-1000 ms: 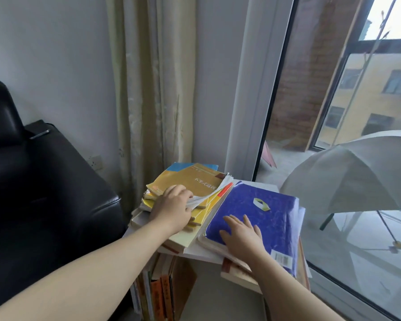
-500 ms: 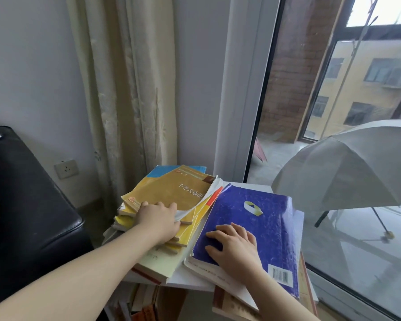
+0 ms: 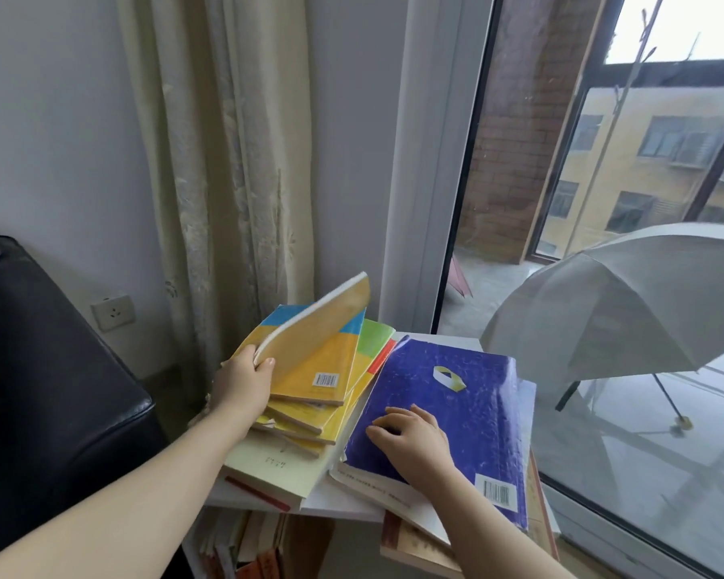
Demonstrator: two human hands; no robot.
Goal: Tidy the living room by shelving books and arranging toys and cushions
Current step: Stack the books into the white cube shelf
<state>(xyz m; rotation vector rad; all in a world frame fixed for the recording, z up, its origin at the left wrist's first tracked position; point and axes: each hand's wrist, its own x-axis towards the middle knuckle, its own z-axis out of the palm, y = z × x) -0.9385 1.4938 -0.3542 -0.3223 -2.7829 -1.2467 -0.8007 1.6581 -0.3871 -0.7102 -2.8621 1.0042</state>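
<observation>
Yellow book [image 3: 322, 353] (tilted up) | left hand [image 3: 243, 384] grips edge | curtain [image 3: 226, 160] near

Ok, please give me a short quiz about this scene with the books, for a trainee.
1. True or false: the right hand rests on the glossy purple book.
2. Which grips the tilted yellow paperback book? A) left hand B) right hand C) both
3. Fill in: the big open white object on the right is an ____.
Key: 1 true; 2 A; 3 umbrella.
</observation>
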